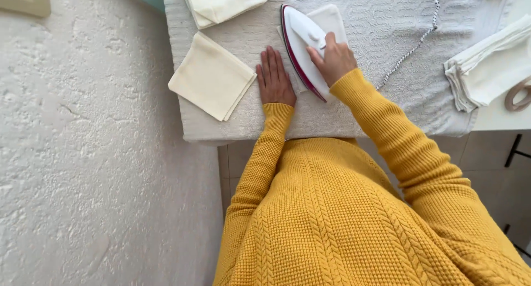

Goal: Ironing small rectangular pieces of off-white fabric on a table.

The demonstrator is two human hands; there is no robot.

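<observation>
The ironing surface (232, 128), a table covered with a pale textured towel, is taken as the landmark. At its near edge the left hand (275, 78) is laid flat, fingers extended and nothing grasped, pressing on the towel. Just right of it, the right hand (333, 59) is closed around the handle of the white electric iron (301, 45), which has a dark red edge. The iron rests soleplate down on a folded cream cloth (331, 17), of which only the far corner is visible.

Handling, as judged: the iron is rigid, moderately heavy, and probably hot at the soleplate; it is to be held by the top handle only. The cloths are light, soft and limp; they are best taken by a folded edge or corner.

Count:
- one iron, with one braided cord (412, 45) running to the far right of the surface
- one folded square cloth (212, 76) left of the left hand
- one folded pile (224, 3) at the far left edge
- one stack of folded cloths (487, 70) at the right edge, beside a partly visible ring-shaped object (519, 95) that cannot be identified
</observation>
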